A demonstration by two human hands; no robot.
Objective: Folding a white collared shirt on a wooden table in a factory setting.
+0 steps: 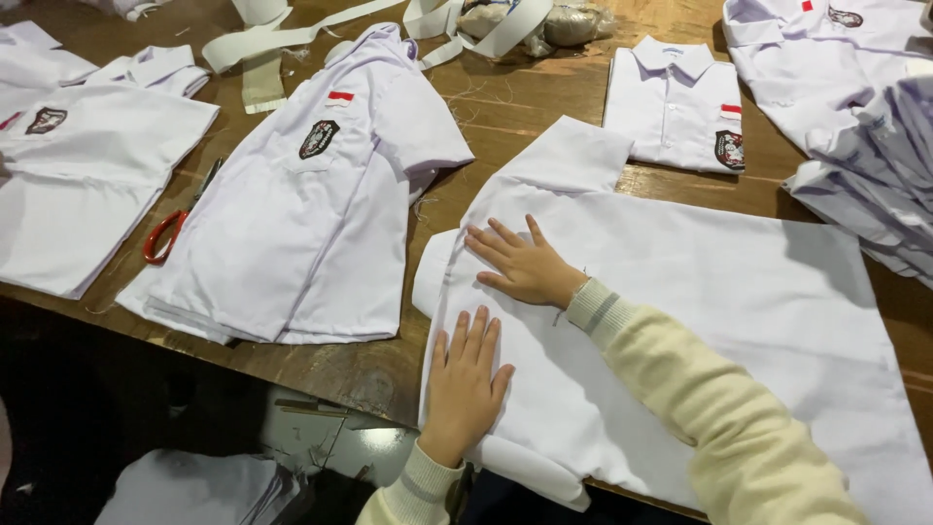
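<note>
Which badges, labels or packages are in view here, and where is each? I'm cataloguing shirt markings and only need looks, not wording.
Dark shield-shaped chest badge: on the middle white shirt's pocket, black with pale edging.
Small red-and-white strip label: just above that badge.
Dark shield badge under a red-and-white strip: folded white shirt, upper right of centre.
Dark shield badge: far-left shirt.
Dark oval badge: top-right shirt.
Clear plastic bag: top centre, contents unclear.

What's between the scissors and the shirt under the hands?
In the head view, a stack of badged shirts lies between the scissors and the pressed shirt, then bare table.
</note>
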